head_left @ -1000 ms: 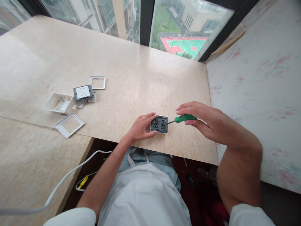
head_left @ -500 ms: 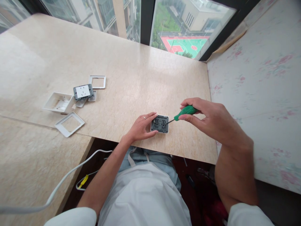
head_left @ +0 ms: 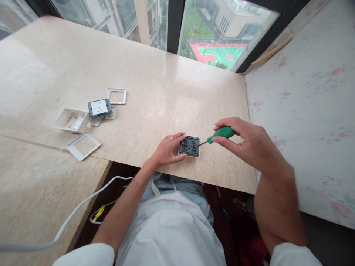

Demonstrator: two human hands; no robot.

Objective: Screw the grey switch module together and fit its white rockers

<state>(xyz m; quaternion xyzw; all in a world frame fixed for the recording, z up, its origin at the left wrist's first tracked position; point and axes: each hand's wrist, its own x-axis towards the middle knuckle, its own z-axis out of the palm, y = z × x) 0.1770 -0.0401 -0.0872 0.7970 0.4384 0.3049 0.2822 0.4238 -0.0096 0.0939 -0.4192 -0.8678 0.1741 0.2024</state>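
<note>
While half-open left hand [head_left: 169,149] grips gray module [head_left: 189,146], right hand [head_left: 245,142] pinches green screwdriver [head_left: 223,133].

And the count is on: two hands, a left hand [head_left: 168,149] and a right hand [head_left: 246,142]! One green screwdriver [head_left: 222,134], one dark-backed plate [head_left: 189,146], one socket unit [head_left: 99,107]. White frames [head_left: 73,152]? Two! One open white box [head_left: 71,120], two small pale plates [head_left: 110,113], one ring [head_left: 172,139], one thick white cable [head_left: 67,218], one yellow tag [head_left: 98,213], one sports court [head_left: 220,53] outside!
</note>
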